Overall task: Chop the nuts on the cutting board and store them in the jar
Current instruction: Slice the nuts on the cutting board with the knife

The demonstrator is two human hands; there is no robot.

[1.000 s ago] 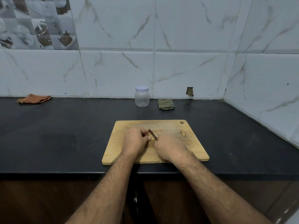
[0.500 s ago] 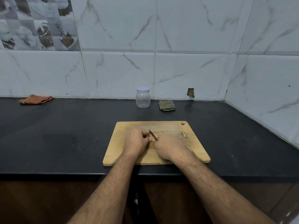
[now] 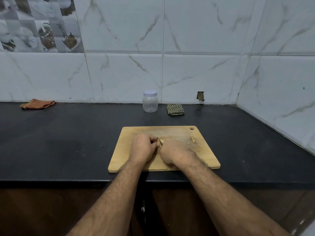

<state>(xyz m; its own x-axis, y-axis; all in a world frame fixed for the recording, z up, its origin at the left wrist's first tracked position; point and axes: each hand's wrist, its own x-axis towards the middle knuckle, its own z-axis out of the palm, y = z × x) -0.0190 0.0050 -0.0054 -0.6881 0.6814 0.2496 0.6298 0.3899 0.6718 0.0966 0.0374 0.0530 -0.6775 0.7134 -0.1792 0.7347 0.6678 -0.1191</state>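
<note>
- On the black countertop [image 3: 51, 142] in front of you lies the wooden cutting board [image 3: 136, 133], its long axis running left to right, with the hanging hole [image 3: 192, 128] at its far right corner.
- Your knife blade [image 3: 159, 141] shows only as a short dark sliver between your hands, slanting from far-left toward near-right; its handle is hidden.
- Your right hand [image 3: 177, 153] is curled over, knuckles up, and seems to grip the knife, though the fingers themselves are out of sight.
- Your left hand [image 3: 144, 148] has its fingers bent tightly, fingertips tucked just beside the blade; a pale nut piece [image 3: 162, 141] peeks out at the blade, and whether your fingers pinch it cannot be told.
- A small cluster of nuts [image 3: 192, 139] sits well to the right on the board, near the hole, apart from both hands.
- Your clear plastic jar [image 3: 150, 103], white lid on, stands upright at the back wall, well apart from the board.
- A green checked cloth [image 3: 175, 109] lies just right of the jar; an orange cloth [image 3: 37, 103] lies far left.
- Compared with half a second ago, less of the blade shows and your hands sit closer together; the jar, board and nuts lie as they did.
</note>
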